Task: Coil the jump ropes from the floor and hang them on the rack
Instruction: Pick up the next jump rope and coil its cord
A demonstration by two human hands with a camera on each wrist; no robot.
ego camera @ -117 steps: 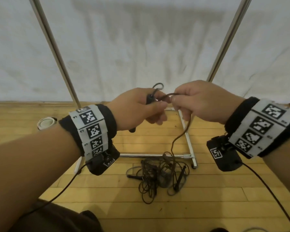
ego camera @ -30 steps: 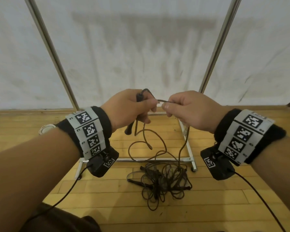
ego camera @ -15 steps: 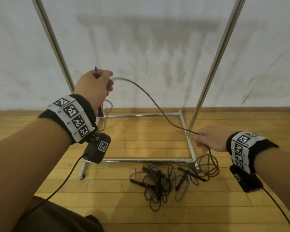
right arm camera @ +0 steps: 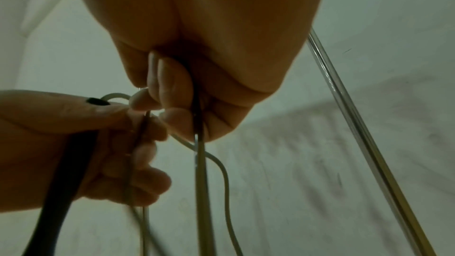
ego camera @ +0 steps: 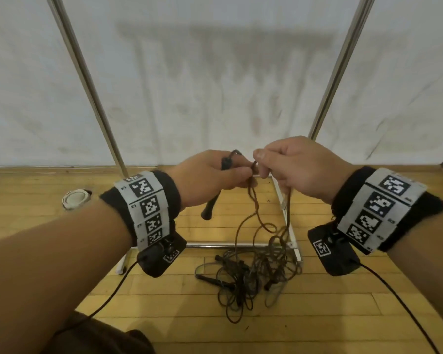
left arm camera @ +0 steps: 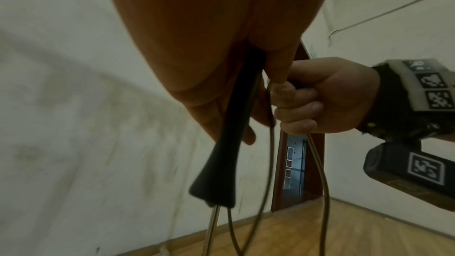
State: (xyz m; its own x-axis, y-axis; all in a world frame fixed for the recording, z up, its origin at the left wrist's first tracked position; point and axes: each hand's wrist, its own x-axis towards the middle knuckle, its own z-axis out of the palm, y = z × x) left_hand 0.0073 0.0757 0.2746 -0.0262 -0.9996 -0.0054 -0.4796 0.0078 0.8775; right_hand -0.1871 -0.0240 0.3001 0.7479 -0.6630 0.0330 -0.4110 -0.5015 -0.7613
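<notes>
My left hand grips a black jump rope handle, whose flared end hangs below the fist, together with loops of thin brown cord. Right beside it my right hand pinches the same cord, which drops from that fist toward the floor. Both hands meet at chest height in front of the rack. A tangle of more jump ropes with black handles lies on the wooden floor at the rack's front bar. The rack's two slanted metal poles rise behind the hands.
The rack's base frame lies on the floor under my hands, with a caster at its front right corner. A white round object sits on the floor at the left by the wall. A white wall stands close behind.
Half a second ago my hands were far apart, left raised, right low by the pile, with cord stretched between. Now they have come together, and a further loop hangs from the left hand.
</notes>
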